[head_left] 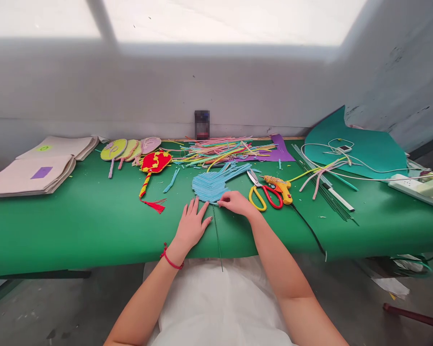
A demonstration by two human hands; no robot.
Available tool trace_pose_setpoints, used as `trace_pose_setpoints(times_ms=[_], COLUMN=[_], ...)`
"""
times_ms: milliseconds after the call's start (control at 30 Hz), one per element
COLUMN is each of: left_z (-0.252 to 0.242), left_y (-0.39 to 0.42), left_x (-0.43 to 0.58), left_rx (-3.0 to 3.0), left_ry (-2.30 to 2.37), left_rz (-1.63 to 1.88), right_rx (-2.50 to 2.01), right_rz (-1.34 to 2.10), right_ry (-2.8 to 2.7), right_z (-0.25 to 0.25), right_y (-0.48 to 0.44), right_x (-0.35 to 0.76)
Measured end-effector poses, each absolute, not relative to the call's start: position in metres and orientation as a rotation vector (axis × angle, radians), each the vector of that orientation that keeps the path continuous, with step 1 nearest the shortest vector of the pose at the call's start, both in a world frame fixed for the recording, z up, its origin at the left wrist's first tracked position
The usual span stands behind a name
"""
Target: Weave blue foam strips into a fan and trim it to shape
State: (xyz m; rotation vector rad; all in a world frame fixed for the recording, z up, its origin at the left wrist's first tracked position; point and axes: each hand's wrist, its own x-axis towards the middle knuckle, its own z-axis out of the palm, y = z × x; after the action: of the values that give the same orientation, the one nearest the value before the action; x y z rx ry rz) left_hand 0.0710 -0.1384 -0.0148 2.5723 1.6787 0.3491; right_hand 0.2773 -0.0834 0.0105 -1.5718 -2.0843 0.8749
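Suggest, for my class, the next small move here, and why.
Probably press the lowest blue strip snug against the blue piece: the right hand seems to pinch the strip's end at the piece's near edge, and the left hand rests by that edge, fingers spread.

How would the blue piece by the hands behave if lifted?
The blue piece is probably light, since it looks built from thin strips. It might sag unevenly, as long strip ends jut out at upper right.
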Motion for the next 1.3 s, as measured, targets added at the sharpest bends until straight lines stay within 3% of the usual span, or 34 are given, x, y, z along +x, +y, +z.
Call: trace_pose_setpoints(times_ms=[1067, 1300], left_z=[-0.007, -0.006], left_y=[-0.139, -0.136], left_x=[0.088, 0.088], left_rx=[2.602, 2.617], left_ry=[1.671, 1.645], left_rz=[0.235, 0.216], right_rx=[-1.55, -1.533], right_rz=[0.88, 0.568], right_ry=[-2.099, -2.198], right_z=[0.005, 0.014], right_y=[-0.081, -0.087], right_x=[0.278, 0.28])
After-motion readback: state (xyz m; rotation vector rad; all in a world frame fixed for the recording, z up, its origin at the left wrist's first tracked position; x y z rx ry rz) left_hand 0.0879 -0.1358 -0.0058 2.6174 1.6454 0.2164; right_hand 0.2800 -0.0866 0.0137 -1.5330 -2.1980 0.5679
